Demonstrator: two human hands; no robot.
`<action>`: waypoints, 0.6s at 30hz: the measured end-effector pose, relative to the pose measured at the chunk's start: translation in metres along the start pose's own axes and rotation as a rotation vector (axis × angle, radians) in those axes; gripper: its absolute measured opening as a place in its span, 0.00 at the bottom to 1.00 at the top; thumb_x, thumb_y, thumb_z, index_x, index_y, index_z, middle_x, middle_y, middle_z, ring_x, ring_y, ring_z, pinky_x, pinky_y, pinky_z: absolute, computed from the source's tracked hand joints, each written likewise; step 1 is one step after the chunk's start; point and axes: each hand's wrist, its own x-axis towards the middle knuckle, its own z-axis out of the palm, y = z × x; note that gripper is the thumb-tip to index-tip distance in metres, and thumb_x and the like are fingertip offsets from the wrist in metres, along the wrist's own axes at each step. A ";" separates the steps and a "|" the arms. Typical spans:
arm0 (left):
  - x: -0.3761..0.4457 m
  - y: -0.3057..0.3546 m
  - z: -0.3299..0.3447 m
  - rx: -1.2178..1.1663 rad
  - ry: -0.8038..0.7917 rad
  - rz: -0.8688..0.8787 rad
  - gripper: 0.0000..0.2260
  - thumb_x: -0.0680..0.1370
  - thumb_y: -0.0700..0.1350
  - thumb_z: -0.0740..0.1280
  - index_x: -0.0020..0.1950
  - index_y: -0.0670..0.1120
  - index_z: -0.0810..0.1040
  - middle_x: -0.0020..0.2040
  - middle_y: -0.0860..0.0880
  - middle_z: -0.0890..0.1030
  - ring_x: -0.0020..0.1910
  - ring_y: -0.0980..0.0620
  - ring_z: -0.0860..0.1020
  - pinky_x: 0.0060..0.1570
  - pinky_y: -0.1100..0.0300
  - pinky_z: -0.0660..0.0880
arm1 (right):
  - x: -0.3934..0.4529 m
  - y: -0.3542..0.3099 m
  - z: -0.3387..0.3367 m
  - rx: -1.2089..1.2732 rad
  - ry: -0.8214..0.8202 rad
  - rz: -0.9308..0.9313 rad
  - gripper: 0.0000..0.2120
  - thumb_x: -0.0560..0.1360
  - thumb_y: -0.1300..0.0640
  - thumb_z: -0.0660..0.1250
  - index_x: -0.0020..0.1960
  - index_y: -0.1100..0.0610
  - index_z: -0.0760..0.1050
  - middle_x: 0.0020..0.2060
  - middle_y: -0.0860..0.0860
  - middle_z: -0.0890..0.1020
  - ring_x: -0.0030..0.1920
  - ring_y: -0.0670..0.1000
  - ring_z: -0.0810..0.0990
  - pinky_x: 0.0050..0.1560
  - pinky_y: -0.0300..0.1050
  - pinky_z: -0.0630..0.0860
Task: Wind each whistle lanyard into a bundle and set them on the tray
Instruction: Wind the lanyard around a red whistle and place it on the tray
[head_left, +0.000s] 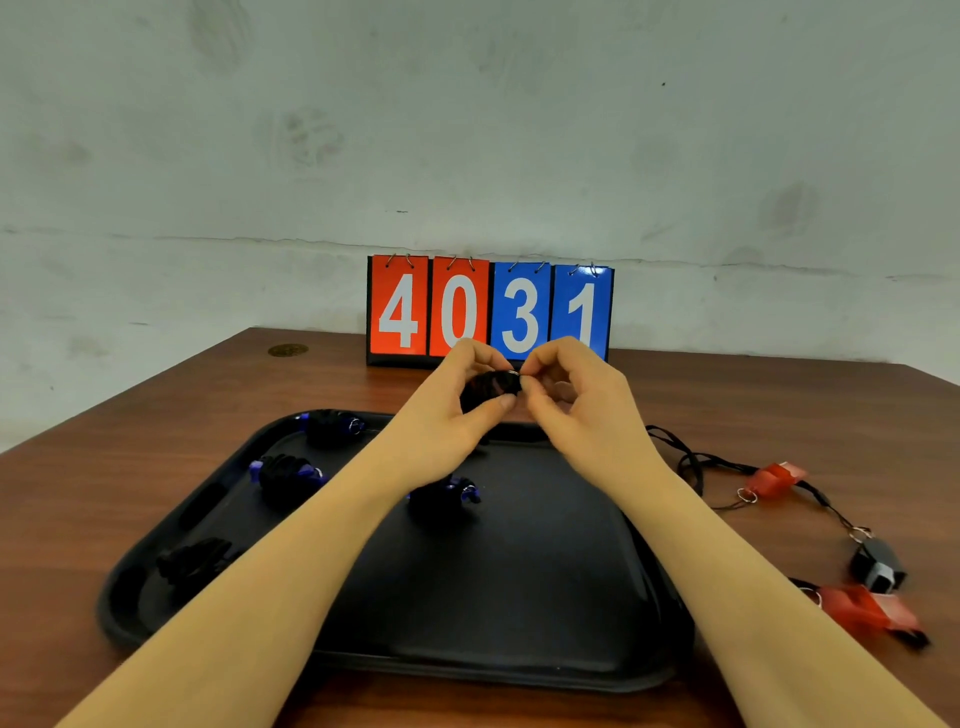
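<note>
Above tray (644, 670), bundle (491, 388) pinched between left hand (462, 395), right hand (566, 395).

Held bundle: black cord-wound whistle bundle (491, 387), raised above the tray's far edge.
Tray: black rounded-corner plastic tray (519, 597), flat on the table.
On tray: three blue whistle bundles (332, 425) (288, 475) (447, 496), one black bundle (195, 564).
Unwound: two translucent red whistles (776, 478) (867, 610) and one black whistle (878, 564), cords loose, right of the tray.

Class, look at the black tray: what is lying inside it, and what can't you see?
The tray holds four wound bundles: three with blue whistles, one all black. The forearms cover parts of its floor, so anything beneath them is hidden.
</note>
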 end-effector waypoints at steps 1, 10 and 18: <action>0.000 0.000 0.000 0.000 0.007 0.001 0.10 0.77 0.41 0.65 0.55 0.52 0.67 0.51 0.58 0.75 0.54 0.61 0.74 0.55 0.65 0.72 | 0.000 0.000 0.000 0.024 0.009 0.002 0.08 0.75 0.64 0.65 0.46 0.52 0.71 0.42 0.48 0.77 0.45 0.47 0.77 0.45 0.32 0.75; 0.000 -0.003 0.002 0.022 0.029 -0.034 0.12 0.78 0.43 0.64 0.56 0.49 0.62 0.52 0.57 0.72 0.55 0.61 0.74 0.49 0.70 0.73 | 0.000 0.003 0.002 -0.007 0.057 -0.109 0.08 0.74 0.67 0.65 0.50 0.60 0.79 0.43 0.47 0.76 0.45 0.42 0.77 0.46 0.26 0.71; 0.001 0.000 -0.003 -0.083 -0.047 -0.057 0.10 0.77 0.42 0.65 0.50 0.54 0.65 0.48 0.52 0.75 0.37 0.60 0.74 0.40 0.64 0.71 | 0.002 0.001 -0.007 0.161 -0.025 -0.086 0.06 0.73 0.67 0.65 0.45 0.57 0.76 0.42 0.46 0.76 0.44 0.47 0.77 0.41 0.40 0.78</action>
